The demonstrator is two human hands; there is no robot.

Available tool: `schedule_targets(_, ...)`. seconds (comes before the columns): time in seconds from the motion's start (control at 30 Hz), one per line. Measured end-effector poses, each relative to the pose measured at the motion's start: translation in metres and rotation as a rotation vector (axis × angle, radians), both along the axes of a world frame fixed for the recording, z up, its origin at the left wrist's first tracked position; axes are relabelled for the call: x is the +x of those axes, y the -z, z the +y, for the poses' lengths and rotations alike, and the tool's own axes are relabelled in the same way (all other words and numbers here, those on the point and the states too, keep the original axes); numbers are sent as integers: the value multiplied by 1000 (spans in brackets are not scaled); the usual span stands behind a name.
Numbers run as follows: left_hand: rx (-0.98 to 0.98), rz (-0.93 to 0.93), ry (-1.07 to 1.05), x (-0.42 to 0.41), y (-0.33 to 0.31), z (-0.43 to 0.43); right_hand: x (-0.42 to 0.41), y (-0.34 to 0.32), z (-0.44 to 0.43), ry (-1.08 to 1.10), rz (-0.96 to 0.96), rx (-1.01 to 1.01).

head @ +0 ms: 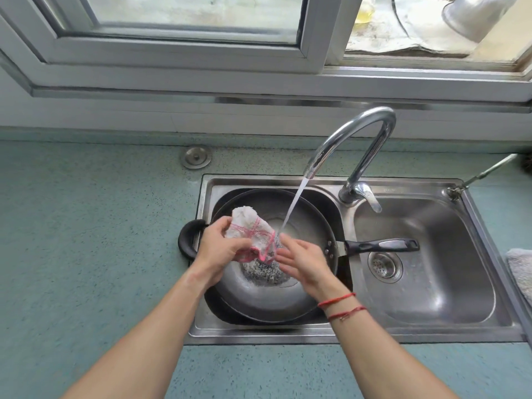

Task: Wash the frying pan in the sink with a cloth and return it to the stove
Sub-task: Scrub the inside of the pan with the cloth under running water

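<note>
- Stainless steel forms the double sink, set into a blue-green speckled countertop under a window.
- Dark and round, the frying pan sits in the left basin and nearly fills it; its long black handle reaches right, across the divider and over the right basin.
- A short black loop handle on the pan's opposite side juts past the sink's left rim, over the countertop.
- Water runs in a slanting stream from the curved chrome faucet and lands in the pan close to the hands.
- The left hand is above the pan with its fingers curled around a white cloth with pink stripes, gripping it bunched up.
- The right hand is just beside it, palm turned inward, fingers half-spread and loosely extended; its fingertips touch the lower edge of the cloth, though whether they pinch it I cannot tell.
- A grey speckled scourer lies below the cloth, between the two hands; whether it rests on the pan floor is unclear.
- Two red string bracelets circle the right wrist.
- The right basin holds only its drain strainer.
- A round metal cap sits in the countertop behind the sink, and a grey towel shows at the far right edge.
</note>
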State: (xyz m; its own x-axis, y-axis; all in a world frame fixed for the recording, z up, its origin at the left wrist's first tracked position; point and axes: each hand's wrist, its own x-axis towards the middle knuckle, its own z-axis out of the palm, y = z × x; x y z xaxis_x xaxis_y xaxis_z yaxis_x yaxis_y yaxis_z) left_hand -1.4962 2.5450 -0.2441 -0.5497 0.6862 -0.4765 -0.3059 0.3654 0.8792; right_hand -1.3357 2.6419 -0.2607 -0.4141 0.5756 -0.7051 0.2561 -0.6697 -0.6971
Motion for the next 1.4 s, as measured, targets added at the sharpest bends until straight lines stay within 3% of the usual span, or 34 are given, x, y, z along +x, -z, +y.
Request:
schedule_targets(0.13, 50, -65, 138, 22, 1, -6, -10, 0, -20, -75, 288, -159)
schedule_targets(0.2, 53, -40, 187, 25, 2, -8, -8, 3, -25, -48, 303, -169)
schedule_targets(0.37, -44, 126, 180, 6, 2, -15, 5, 7, -14, 71, 164, -86)
schedule_targets(0.57, -238, 601, -49, -45, 3, -33, 28, 18, 5, 69, -64, 41)
schedule_targets(0.67, -352, 757, -104, -65, 12, -40, 32, 29, 8, 30, -214, 219)
schedule_targets(0.8, -476, 786, 6, -78, 31, -40, 29, 33, 2, -167, -474, 662)
schedule_targets(0.9, -509, 792, 74, -79, 42, -37, 22, 38, -9, -365, -543, 889)
schedule_targets(1.03, -523, 852, 145, -79, 47, -36, 16, 47, -21, -813, -676, 918)
schedule_targets(1.3, -474, 882, 113, -78, 60, -36, 6, 65, -26, -1077, -689, 1123)
schedule_targets(1.4, -453, 899, 84, -77, 63, -35, -3, 74, -35, -1084, -635, 1224)
